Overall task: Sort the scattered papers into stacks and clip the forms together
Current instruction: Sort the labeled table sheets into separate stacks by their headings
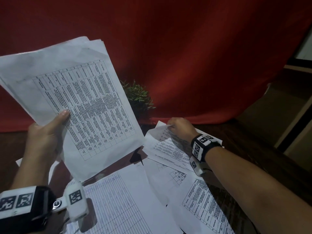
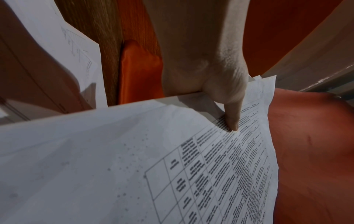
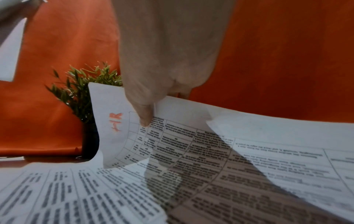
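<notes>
My left hand holds up a stack of printed table forms above the table, thumb pressed on the top sheet. My right hand reaches to the far right of the table and pinches the far corner of one printed sheet, lifting that corner. In the right wrist view the thumb lies on this sheet, next to a red handwritten mark. More sheets lie scattered flat: a lined form, a grid sheet and a table sheet.
A small potted plant stands at the back of the wooden table, just left of my right hand. A red cloth hangs behind. The table's right edge borders a doorway area.
</notes>
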The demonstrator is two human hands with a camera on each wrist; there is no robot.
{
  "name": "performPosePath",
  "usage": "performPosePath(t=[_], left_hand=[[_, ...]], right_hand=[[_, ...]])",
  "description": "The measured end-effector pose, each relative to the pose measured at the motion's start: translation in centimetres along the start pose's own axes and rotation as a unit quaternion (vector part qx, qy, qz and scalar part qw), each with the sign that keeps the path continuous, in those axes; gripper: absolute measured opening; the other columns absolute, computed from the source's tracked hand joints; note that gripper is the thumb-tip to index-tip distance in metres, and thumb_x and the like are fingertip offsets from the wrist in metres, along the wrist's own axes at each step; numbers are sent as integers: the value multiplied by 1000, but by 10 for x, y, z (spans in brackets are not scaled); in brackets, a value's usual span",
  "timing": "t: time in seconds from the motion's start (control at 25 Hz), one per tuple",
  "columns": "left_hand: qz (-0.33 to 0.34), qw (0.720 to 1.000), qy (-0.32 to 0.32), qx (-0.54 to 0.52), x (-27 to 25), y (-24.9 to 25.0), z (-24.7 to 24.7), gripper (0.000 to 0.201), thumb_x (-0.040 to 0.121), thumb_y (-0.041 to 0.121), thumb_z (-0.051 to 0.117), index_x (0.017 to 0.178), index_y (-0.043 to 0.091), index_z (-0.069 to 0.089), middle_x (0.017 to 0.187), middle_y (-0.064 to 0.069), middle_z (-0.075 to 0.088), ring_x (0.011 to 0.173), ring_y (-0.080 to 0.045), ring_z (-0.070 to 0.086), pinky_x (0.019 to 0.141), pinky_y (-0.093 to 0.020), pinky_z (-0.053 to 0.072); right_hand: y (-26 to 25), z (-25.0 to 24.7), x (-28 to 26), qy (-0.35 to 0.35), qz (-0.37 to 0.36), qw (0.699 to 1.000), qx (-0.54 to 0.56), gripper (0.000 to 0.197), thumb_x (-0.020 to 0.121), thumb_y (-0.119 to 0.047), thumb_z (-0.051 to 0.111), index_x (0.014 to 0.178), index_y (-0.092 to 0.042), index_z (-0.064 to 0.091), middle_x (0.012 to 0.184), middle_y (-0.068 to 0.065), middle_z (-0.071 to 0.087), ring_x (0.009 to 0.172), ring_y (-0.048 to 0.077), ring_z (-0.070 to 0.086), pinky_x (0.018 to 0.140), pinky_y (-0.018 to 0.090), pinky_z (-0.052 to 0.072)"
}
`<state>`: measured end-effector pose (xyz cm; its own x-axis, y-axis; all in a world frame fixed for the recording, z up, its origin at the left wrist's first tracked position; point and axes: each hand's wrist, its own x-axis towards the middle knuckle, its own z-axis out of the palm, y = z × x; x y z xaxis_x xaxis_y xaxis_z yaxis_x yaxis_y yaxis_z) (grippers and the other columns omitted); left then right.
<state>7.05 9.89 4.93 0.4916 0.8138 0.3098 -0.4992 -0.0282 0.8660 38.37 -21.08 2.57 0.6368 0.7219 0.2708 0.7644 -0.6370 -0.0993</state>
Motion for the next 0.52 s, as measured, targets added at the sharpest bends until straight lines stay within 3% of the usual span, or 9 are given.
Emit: performPosePath(t=[0.16,0.28,0.32,0.4,0.44,0.52], left_hand=[[-9,1000,-14,21,1,0,-5,10,99,21,77,102,23,86,111,4,84,109,-19,80,94,-32,66],[-15,1000,15,21,7,-1,-4,9,92,34,84,98,27,87,107,6,84,107,-19,80,96,-35,61],[-14,999,34,18,12,-6,-8,26,86,46,88,101,26,86,109,6,84,107,-18,80,98,-36,60],[-22,996,83,13,22,-9,-13,79,67,76,89,122,20,80,123,2,81,110,-16,78,101,-40,58],[-34,994,100,10,31,-14,-19,98,63,82,87,133,14,74,128,0,78,108,-15,76,99,-40,58],[-17,994,107,14,14,6,-1,97,70,75,87,135,5,69,118,1,74,99,-12,73,91,-37,59]], right_hand=[[-1,-6,-2,17,-34,999,11,8,98,-17,63,101,-18,71,102,-3,67,97,24,65,81,35,47],[-1,-42,-13,39,12,990,134,9,97,-18,65,94,-26,65,91,-5,73,87,24,72,73,41,57],[-1,-57,-18,33,23,981,188,6,98,-19,67,97,-25,66,92,-2,76,87,24,74,75,43,59],[-2,-94,-31,22,24,964,262,10,96,-18,72,105,-20,70,101,5,78,93,26,76,81,44,59],[0,-116,-39,28,18,959,283,12,95,-15,74,107,-14,71,104,10,78,96,28,76,85,46,59],[4,-162,-54,68,8,942,329,16,95,-8,73,108,0,70,110,22,74,95,28,74,90,49,58]])
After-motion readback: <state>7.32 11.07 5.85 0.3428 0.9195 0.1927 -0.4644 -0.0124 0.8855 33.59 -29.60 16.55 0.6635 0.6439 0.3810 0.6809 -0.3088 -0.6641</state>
